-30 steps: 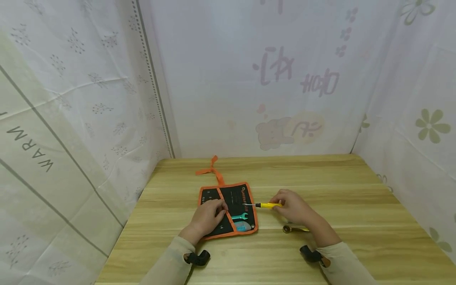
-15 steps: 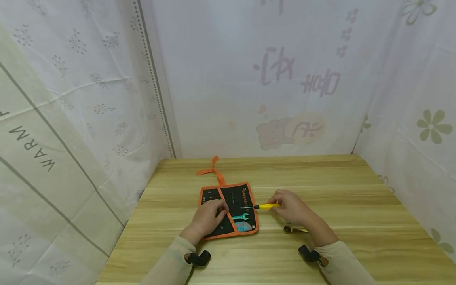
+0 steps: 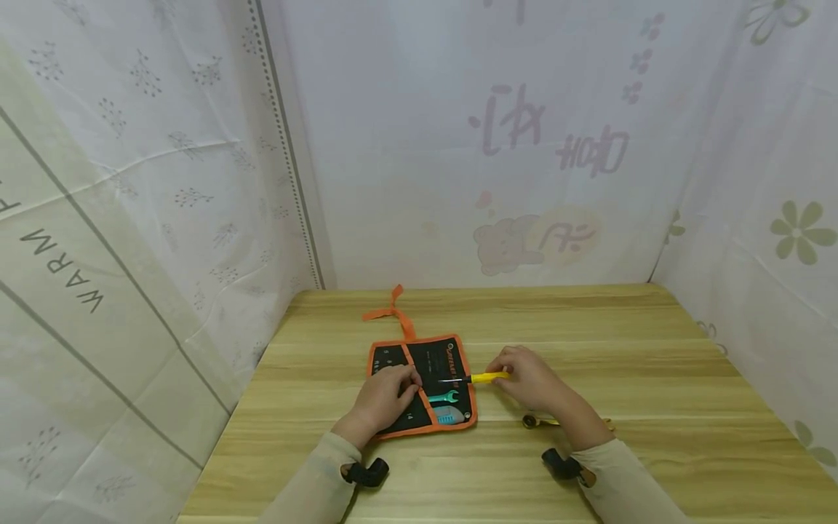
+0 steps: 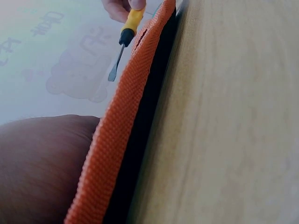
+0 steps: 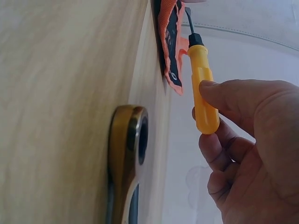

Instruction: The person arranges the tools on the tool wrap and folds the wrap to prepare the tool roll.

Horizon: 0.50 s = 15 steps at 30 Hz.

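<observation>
My right hand (image 3: pixel 527 378) pinches a screwdriver (image 5: pixel 202 88) by its yellow handle, thumb on one side and fingertips on the other. Its flat-tipped metal shaft points left, over the black tool pouch (image 3: pixel 428 362) with orange trim. On the pouch, my left hand (image 3: pixel 385 399) has thumb and fingertips curled together at the orange pocket edge, pinching it. A teal open-end wrench (image 3: pixel 445 397) sticks out of the pocket. Beside it lies a grey and blue tool (image 3: pixel 450 415), mostly tucked in. From the left wrist, the screwdriver's blade shows above the pouch's orange border (image 4: pixel 117 121).
A ratchet wrench (image 5: pixel 126 154) lies on the wooden table (image 3: pixel 471 473) under my right forearm. An orange tie strap (image 3: pixel 404 324) stretches from the pouch's far edge. Printed cloth walls (image 3: pixel 406 182) enclose the table at the back and sides.
My right hand has moved a little left, bringing the screwdriver further over the pouch towards the pocket. My left hand keeps its place. More of the ratchet wrench shows past the right forearm.
</observation>
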Motion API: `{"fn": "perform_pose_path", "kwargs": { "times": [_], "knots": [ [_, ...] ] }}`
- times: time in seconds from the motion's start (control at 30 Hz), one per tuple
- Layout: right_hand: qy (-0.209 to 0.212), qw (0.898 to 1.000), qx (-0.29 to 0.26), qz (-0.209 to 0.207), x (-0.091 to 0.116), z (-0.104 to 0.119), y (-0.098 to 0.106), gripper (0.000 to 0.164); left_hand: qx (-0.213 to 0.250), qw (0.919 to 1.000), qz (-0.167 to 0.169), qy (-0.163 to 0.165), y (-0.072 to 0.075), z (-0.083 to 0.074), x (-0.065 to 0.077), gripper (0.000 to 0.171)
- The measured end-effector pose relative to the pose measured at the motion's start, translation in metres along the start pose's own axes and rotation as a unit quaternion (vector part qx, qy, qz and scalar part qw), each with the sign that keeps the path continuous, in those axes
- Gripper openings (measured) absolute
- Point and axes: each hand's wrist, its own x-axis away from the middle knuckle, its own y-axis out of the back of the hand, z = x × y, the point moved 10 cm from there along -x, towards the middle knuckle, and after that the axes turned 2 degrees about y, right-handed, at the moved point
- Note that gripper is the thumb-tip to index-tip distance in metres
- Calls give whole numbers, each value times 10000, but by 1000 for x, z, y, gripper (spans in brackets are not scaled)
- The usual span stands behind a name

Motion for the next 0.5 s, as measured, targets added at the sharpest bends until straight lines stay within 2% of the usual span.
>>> {"fn": "perform_pose_path", "kwargs": {
  "times": [0.5],
  "knots": [
    [167, 9998, 83, 44, -15, 7, -11, 18, -4, 10000, -11, 13, -1, 2, 0, 4]
  ]
}}
